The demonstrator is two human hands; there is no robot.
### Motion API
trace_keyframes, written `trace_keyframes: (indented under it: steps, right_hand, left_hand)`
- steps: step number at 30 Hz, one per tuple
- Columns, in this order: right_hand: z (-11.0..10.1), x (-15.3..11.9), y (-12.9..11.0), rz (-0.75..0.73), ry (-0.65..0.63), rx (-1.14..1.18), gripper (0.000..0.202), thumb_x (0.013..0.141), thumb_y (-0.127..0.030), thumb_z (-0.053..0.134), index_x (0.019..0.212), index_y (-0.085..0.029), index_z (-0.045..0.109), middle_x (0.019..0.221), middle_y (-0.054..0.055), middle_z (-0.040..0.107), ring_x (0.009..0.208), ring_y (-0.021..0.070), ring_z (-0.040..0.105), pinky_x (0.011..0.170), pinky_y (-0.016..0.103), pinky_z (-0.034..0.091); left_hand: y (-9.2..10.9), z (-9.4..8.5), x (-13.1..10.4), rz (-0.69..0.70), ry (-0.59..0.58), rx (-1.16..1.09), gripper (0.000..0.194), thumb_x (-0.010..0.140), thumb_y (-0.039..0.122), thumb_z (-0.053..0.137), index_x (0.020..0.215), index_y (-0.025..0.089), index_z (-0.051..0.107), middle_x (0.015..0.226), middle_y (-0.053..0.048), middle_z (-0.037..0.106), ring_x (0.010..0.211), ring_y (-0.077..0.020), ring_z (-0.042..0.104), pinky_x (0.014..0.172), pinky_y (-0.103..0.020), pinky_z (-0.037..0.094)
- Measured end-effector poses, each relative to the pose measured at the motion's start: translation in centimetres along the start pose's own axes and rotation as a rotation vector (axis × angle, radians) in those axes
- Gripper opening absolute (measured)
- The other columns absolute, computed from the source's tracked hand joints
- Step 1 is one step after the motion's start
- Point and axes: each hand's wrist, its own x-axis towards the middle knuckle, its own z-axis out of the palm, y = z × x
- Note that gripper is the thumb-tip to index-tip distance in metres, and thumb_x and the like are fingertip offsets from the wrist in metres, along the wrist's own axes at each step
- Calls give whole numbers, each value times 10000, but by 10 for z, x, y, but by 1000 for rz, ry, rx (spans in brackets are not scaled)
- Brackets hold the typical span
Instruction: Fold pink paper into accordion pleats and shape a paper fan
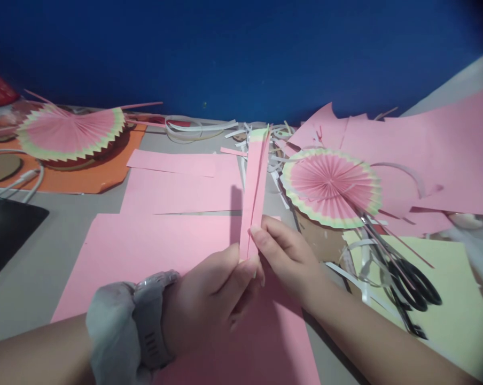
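A narrow folded pink paper strip [252, 187] with a pale green top end stands up in front of me, its folds pressed close together. My left hand [221, 286] pinches its lower end between thumb and fingers. Just above that, my right hand [285, 256] grips the right edge of the same strip with thumb and forefinger. Under both hands lies a large pink sheet [145, 251]. Behind it are another pink sheet [177, 195] and a loose pink strip [173, 163].
Pleated pink-and-green paper fans lie left [73, 128] and right [329, 184]. Black-handled scissors [415, 283] rest on a pale green sheet [450, 278]. White paper scraps [201, 128] lie along the blue wall [225, 59]. A black device [9, 230] sits left, near an orange sheet [101, 179].
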Motion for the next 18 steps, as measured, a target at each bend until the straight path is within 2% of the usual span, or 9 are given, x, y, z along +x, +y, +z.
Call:
trace_keyframes:
  steps: [7,10,14,18]
  right_hand:
    - [1,-1,1,-35,50,-55,394,896,-408,438,569,-208,349,518,-51,398,493,94,413,474,213,355]
    - [2,-2,0,-34,51,-2,383,900,-390,441,571,-209,363,481,-55,434,457,89,440,460,214,364]
    - [2,-4,0,30,66,119,336,896,-421,436,629,-217,424,435,-62,474,389,95,456,407,224,352]
    - [2,-4,-1,86,-11,213,325,893,-452,427,667,-219,439,436,-69,481,374,88,454,379,206,330]
  left_hand:
    - [-2,-1,-3,7,-41,23,430,957,413,210,643,198,411,485,38,386,446,-96,387,460,-222,348]
    - [-2,-2,-1,12,-76,14,439,954,420,235,629,187,416,479,37,410,442,-84,402,469,-212,359]
    - [-1,-2,3,-31,-45,-38,383,936,437,307,690,178,446,456,48,462,416,-79,446,497,-212,396]
    - [-1,-2,3,-55,-18,-36,377,922,429,360,673,167,468,446,52,469,401,-66,459,463,-187,391]
